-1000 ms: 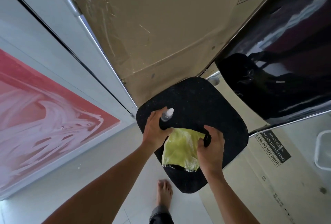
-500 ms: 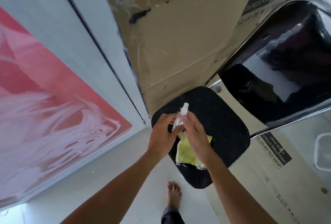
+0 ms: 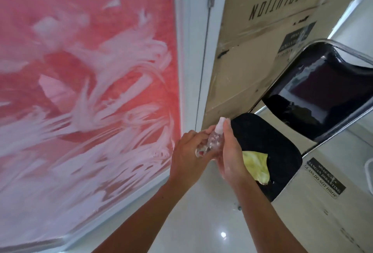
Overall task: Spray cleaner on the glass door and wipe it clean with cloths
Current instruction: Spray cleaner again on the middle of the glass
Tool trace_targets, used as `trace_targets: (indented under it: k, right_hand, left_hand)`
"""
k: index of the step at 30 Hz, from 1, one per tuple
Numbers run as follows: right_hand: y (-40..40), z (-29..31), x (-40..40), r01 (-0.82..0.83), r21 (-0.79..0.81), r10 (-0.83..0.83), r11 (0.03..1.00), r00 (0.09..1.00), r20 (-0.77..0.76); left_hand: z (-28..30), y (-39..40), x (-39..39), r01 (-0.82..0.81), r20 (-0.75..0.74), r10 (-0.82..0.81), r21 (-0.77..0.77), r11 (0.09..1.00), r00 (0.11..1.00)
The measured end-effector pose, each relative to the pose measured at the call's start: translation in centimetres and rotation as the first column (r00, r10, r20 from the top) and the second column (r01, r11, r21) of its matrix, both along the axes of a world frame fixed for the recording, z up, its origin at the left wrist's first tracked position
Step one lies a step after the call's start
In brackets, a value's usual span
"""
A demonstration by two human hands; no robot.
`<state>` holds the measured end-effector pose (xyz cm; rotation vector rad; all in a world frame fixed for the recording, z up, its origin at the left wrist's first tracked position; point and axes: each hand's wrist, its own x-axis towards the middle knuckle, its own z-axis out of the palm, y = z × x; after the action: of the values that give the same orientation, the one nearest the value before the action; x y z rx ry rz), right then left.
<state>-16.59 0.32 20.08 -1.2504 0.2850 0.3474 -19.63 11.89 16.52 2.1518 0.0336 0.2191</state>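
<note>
Two hands wrap one spray bottle (image 3: 212, 141): left hand (image 3: 187, 151) grips the base, right hand (image 3: 228, 151) the neck. Fumbled handover drops it.

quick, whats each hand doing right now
Left hand: grips the lower part of the spray bottle.
Right hand: holds the same bottle near its nozzle.

Glossy white tiled floor (image 3: 201, 212), black folding chair (image 3: 314, 95), large cardboard box (image 3: 252, 54) leaning behind it
</note>
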Motion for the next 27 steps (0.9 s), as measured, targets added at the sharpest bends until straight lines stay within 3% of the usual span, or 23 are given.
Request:
trace_targets:
  k: [5, 11, 20, 27]
  right_hand:
    - [3.5, 2.5, -0.9, 0.042, -0.018, -0.042, 0.999, 0.998, 0.043]
    - [6.4, 5.6, -0.2, 0.068, -0.002, -0.066, 0.998, 0.976, 0.207]
    - [11.9, 5.2, 0.3, 0.107, 0.072, -0.129, 0.992, 0.827, 0.548]
    - [13.7, 2.2, -0.7, 0.113, 0.082, -0.140, 0.990, 0.794, 0.592]
  left_hand:
    - [2.7, 3.7, -1.9, 0.042, 0.114, -0.045, 0.031, 0.999, 0.992]
    - [5.3, 4.8, -2.1, -0.053, 0.193, 0.079, -0.133, 0.990, 0.978]
    - [5.7, 8.6, -1.8, -0.065, 0.456, 0.125, -0.145, 0.987, 0.881]
    - [2.8, 10.0, -3.9, -0.008, 0.445, 0.124, -0.253, 0.967, 0.887]
